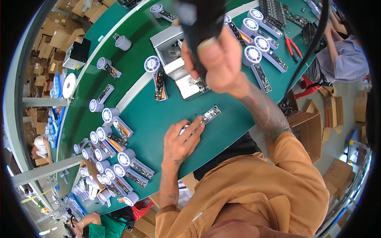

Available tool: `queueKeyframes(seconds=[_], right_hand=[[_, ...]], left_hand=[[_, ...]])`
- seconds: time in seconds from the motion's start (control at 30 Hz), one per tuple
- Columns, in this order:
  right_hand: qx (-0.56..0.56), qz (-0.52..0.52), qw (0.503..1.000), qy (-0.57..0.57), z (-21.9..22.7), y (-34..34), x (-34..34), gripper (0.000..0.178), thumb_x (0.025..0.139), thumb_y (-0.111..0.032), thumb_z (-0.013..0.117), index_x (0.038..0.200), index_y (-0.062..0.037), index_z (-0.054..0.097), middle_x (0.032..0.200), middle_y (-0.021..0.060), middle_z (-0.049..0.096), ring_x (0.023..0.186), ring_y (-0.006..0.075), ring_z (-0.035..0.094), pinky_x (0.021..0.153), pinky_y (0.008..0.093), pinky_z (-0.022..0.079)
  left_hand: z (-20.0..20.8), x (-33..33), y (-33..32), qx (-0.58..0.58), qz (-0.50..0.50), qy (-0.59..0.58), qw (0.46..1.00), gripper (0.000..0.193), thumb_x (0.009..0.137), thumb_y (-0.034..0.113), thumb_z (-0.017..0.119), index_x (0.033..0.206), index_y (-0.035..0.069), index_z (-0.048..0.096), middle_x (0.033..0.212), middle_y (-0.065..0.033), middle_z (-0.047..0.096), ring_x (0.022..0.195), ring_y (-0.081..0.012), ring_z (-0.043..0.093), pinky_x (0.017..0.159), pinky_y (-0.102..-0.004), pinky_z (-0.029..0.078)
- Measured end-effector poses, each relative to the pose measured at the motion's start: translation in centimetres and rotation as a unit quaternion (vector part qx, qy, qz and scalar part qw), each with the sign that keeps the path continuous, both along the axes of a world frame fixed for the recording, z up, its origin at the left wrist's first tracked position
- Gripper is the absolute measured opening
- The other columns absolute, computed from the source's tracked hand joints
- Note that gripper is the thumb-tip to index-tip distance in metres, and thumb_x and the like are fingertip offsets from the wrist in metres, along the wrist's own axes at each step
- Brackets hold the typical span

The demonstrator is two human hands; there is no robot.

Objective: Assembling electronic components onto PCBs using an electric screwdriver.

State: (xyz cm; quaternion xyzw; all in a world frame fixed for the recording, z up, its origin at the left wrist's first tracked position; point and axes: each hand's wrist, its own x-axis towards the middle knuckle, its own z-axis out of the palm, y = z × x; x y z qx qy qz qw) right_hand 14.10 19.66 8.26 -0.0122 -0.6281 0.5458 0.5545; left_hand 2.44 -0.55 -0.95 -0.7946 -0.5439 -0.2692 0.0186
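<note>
My right hand is wrapped round a black cylindrical electric screwdriver, upright above the table; its tip is hidden from view. Pressed on the green tabletop, my left hand holds a small white handheld fan, whose open handle shows a circuit board. The fingers cover most of the fan's round head. Just beyond, below the screwdriver, stands a grey-and-white machine with an open top. One more fan with bare electronics lies against its left side.
Several open-handled fans crowd the table at left, others at far right near red-handled pliers. A curved green conveyor carries more fans. A black cable hangs at right. A co-worker sits beyond it.
</note>
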Motion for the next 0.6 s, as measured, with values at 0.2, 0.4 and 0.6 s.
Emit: queueKeyframes(seconds=[0.2,0.4,0.6], right_hand=[[0.039,-0.033,0.996,-0.078,-1.8,-0.5,0.4,0.059,0.104,-0.047,0.046,0.131,0.0054,0.04,0.07,0.008,0.057,0.05,0.0089,0.05,0.047,0.0235,0.039],[-0.065,-0.014,0.994,-0.081,-2.3,-3.4,2.9,0.073,0.101,-0.059,0.044,0.13,0.0085,0.043,0.07,0.0071,0.056,0.051,0.0089,0.051,0.048,0.0232,0.04],[-0.079,-0.016,0.993,-0.088,-3.6,-3.4,3.1,0.071,0.103,-0.056,0.041,0.131,0.0088,0.041,0.068,0.0081,0.054,0.05,0.0101,0.051,0.048,0.0241,0.042]], left_hand=[[0.0,0.3,0.1,0.0,0.006,-0.004,1.0,0.034,0.07,0.007,0.078,0.104,0.007,0.073,0.124,-0.0002,0.068,0.093,-0.022,0.06,0.072,-0.0339,0.052],[-0.3,0.2,-0.1,0.003,0.016,-0.006,1.0,0.034,0.069,0.006,0.079,0.103,0.007,0.073,0.123,0.0004,0.068,0.093,-0.0217,0.06,0.072,-0.0337,0.052],[-0.2,0.3,0.0,0.005,0.018,-0.013,1.0,0.034,0.069,0.005,0.078,0.102,0.008,0.073,0.122,0.0007,0.069,0.093,-0.0218,0.061,0.072,-0.0336,0.052]])
